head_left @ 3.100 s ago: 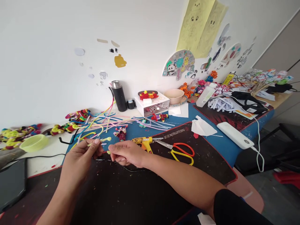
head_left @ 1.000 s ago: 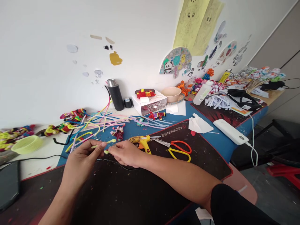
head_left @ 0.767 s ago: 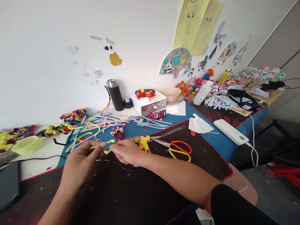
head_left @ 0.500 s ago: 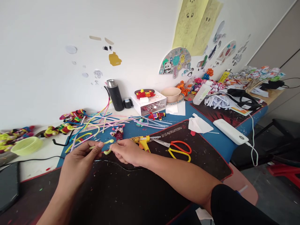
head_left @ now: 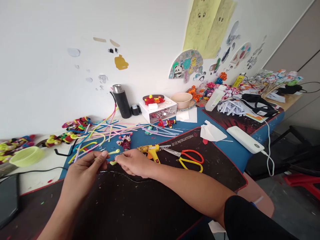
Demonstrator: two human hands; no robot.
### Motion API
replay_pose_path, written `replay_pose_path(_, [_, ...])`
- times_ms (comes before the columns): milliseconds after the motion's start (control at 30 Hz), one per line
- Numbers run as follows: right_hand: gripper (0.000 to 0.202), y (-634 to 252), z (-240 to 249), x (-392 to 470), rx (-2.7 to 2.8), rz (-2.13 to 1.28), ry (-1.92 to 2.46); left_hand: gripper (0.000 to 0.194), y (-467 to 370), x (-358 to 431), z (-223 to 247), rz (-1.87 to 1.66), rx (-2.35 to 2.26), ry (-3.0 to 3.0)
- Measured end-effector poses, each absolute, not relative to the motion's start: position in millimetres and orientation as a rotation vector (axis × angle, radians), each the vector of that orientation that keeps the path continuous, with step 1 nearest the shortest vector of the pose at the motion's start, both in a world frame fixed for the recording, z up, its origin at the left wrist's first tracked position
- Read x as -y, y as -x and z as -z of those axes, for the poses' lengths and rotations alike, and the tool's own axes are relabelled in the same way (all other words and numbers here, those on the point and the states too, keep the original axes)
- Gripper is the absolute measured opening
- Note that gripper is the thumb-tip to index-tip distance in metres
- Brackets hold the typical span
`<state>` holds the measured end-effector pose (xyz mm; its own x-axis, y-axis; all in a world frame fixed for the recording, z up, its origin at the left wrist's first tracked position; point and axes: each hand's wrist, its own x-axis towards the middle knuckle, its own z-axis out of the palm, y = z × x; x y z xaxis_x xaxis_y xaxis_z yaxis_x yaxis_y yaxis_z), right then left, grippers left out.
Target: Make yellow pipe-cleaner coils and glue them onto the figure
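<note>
My left hand (head_left: pixel 83 175) pinches a pale yellow-green pipe cleaner (head_left: pixel 114 152) between thumb and fingertips, and its curled tip points to the right. Close beside it, my right hand (head_left: pixel 135 162) is closed on another curled yellow-green pipe cleaner end (head_left: pixel 113 163); whether the two ends are one piece is hidden by the fingers. Just behind the hands stands a small dark red pipe-cleaner figure (head_left: pixel 125 142). A yellow glue gun (head_left: pixel 153 153) lies beyond my right hand, next to scissors (head_left: pixel 188 158) with one red and one yellow handle.
Loose coloured pipe cleaners (head_left: pixel 100 133) spread behind my left hand. A light green coil (head_left: pixel 27 156) lies at far left. A black thermos (head_left: pixel 122 103), a white drawer box (head_left: pixel 160 115) and a beige bowl (head_left: pixel 181 100) line the wall. A white power bank (head_left: pixel 245 140) is at right.
My left fingertips have slid a little along the pipe cleaner toward its curled tip, so less of it shows. My right hand keeps its grip nearly in place.
</note>
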<state>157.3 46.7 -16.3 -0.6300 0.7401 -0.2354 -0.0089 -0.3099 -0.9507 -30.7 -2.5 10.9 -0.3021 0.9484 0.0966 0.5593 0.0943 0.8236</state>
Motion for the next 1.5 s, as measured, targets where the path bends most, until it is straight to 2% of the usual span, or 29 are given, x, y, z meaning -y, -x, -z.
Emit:
replay_pose_path(700, [0.043, -157, 24, -46, 1.449, -1.998, 0.825, 0.062, 27, 4, -16, -1.047, -1.93, -1.538])
replay_pose_path(1500, [0.041, -157, 22, -45, 1.456, -2.042, 0.893, 0.076, 21, 1, -20, -1.053, -1.905, -1.539])
